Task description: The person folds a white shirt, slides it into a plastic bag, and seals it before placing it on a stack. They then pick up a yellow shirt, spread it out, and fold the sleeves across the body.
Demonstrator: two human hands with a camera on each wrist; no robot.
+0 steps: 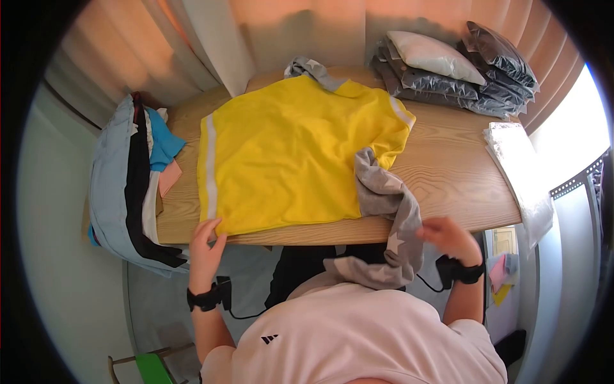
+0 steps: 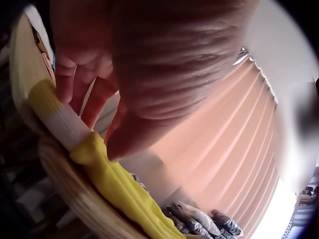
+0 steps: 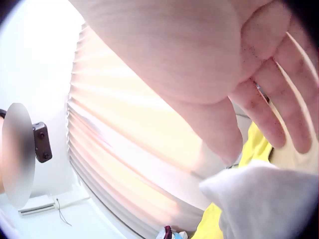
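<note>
Here, the left hand [image 1: 206,246] pinches the near-left hem of the yellow shirt [image 1: 288,153], seemingly to hold it flat; the right hand [image 1: 451,238], fingers spread, lies beside the grey sleeve [image 1: 390,198].

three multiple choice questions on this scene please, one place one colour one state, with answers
1. Where do the bagged garments lie? A the floor; B the table's far right corner; C the person's lap.
2. What colour are the yellow shirt's sleeves? A blue; B black; C grey.
3. What is the left hand doing? A pinching the shirt's hem; B lying flat; C hanging idle.
Answers: 1 B, the stack sits there; 2 C, a grey sleeve hangs over the near edge; 3 A, fingers and thumb clamp the hem.
</note>
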